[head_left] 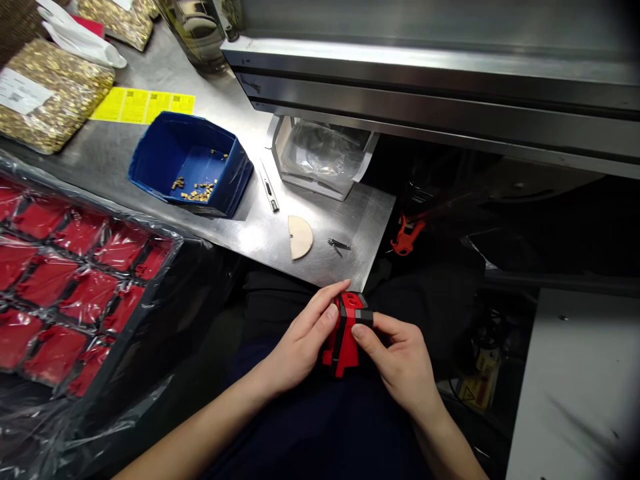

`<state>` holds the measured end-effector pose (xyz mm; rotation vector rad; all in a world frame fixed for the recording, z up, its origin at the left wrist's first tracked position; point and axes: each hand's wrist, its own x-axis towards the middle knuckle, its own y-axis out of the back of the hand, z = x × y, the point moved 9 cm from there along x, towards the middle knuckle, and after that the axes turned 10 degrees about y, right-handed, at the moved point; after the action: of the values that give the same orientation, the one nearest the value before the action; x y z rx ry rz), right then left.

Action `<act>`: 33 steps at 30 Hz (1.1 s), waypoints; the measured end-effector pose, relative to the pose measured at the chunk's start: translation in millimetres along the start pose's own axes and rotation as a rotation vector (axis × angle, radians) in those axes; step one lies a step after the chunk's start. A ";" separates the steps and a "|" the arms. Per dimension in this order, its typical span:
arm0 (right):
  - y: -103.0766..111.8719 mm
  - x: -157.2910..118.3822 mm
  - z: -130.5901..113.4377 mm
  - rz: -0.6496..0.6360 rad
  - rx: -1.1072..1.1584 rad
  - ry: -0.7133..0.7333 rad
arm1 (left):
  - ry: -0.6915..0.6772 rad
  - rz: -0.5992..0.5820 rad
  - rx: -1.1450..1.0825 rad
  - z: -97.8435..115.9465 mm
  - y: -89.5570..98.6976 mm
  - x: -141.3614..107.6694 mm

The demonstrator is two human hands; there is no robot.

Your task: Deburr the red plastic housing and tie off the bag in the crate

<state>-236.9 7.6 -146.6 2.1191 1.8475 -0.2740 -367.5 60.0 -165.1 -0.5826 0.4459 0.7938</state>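
A red and black plastic part point(349, 337) is held above my lap, just off the front corner of the metal table. My left hand point(305, 337) grips its left side, with the thumb and fingers pressed against it. On the right side, my right hand point(403, 353) pinches a dark edge of the same part between thumb and fingers. Near it on the table lie a pale half-round disc point(301, 238), a nail clipper point(339, 245) and a small cutter knife point(269, 189).
A blue bin point(190, 163) with small brass pieces stands on the metal table point(240, 233). Behind are a grey bin point(320, 157) with clear bags, yellow labels point(145, 105) and a bag of brass parts point(55, 93). Wrapped red parts point(55, 280) sit left; an orange tool point(406, 235) hangs right.
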 end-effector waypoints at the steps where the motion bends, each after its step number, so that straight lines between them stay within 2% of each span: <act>1: -0.1 -0.2 1.0 0.002 -0.009 -0.008 | -0.025 -0.003 0.013 2.7 -1.0 -0.5; 5: -3.0 -1.0 2.3 -0.005 -0.099 -0.012 | -0.056 0.060 0.028 8.8 1.5 3.6; 10: -14.9 1.5 9.1 -0.044 -0.121 -0.052 | 0.077 0.208 -0.069 -3.7 14.2 18.6; 13: -15.1 8.4 24.3 0.030 0.091 -0.139 | 0.237 0.146 -0.223 -26.4 12.4 25.3; 15: -10.7 15.9 36.0 0.119 0.275 -0.182 | 0.274 0.068 -0.327 -36.2 9.3 25.1; 18: -4.9 28.2 50.9 0.196 0.459 -0.225 | 0.209 -0.071 -0.389 -37.1 4.4 20.5; 21: -5.1 35.1 61.4 0.195 0.528 -0.291 | 0.125 -0.149 -0.347 -32.6 1.8 16.0; 24: -6.2 36.5 63.4 0.187 0.559 -0.302 | 0.095 -0.093 -0.308 -32.8 6.4 16.6; 29: -7.3 34.1 57.9 0.138 0.730 -0.209 | 0.012 0.027 -0.237 -30.2 21.7 14.3; 33: -1.3 29.1 60.6 0.148 0.790 -0.174 | -0.120 0.018 -0.194 -18.9 28.6 6.7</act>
<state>-230.2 13.1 -213.3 2.5740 1.6169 -1.2801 -388.1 67.6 -192.2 -0.7072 0.2662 0.8897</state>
